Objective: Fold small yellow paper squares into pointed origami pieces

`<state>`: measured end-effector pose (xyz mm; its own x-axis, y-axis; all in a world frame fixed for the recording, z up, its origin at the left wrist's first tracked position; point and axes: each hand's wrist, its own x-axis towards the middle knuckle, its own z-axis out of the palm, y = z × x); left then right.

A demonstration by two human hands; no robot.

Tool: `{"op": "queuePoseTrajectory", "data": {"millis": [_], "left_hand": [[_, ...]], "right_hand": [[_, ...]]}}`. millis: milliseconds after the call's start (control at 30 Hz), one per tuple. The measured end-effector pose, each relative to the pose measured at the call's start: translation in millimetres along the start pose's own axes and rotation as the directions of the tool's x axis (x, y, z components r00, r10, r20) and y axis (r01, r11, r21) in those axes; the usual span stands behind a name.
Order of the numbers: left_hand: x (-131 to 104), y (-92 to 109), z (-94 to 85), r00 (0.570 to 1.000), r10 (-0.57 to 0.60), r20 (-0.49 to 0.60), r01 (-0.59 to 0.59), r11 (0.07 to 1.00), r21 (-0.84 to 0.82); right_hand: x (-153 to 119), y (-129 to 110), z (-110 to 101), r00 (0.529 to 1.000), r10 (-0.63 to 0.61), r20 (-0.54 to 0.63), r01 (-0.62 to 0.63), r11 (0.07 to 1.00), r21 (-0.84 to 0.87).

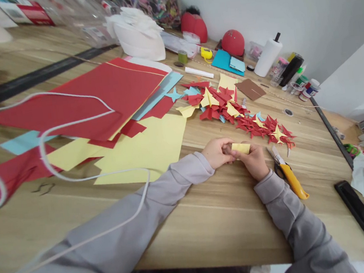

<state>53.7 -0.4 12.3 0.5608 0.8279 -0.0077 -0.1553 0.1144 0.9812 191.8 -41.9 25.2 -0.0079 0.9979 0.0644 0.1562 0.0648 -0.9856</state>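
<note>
While its long axis runs roughly left to right, the small, flat, pale-yellow paper piece (240, 148) sits above the wooden table (231, 218), pinched in the right hand's (253, 159) nearly closed fingers, the left hand (218, 153) curled closely beside it.

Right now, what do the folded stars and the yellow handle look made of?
The folded stars look like matte paper: crisp creases and sharp points. The yellow handle is probably moulded plastic, satin-looking, given its even colour and rounded end.
</note>
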Motion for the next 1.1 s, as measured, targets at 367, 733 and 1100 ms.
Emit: {"op": "queuePoseTrajectory", "data": {"millis": [367, 733, 1100], "left_hand": [[-1.0, -0.1, -0.4, 0.997, 0.051, 0.061, -0.058, 0.990, 0.132], [2.3, 1.8, 0.6, 0.993, -0.041, -0.113, 0.028, 0.993, -0.111], [10.3, -6.4, -5.5, 0.983, 0.027, -0.181, -0.043, 0.995, -0.087]], "right_hand": [[2.8, 12.1, -5.9, 0.993, 0.009, -0.120, -0.004, 0.999, 0.041], [6.7, 14.3, -7.4, 0.991, -0.028, -0.131, 0.050, 0.984, 0.174], [10.8, 19.3, -1.8, 0.954, -0.006, -0.300, 0.064, 0.981, 0.184]]}}
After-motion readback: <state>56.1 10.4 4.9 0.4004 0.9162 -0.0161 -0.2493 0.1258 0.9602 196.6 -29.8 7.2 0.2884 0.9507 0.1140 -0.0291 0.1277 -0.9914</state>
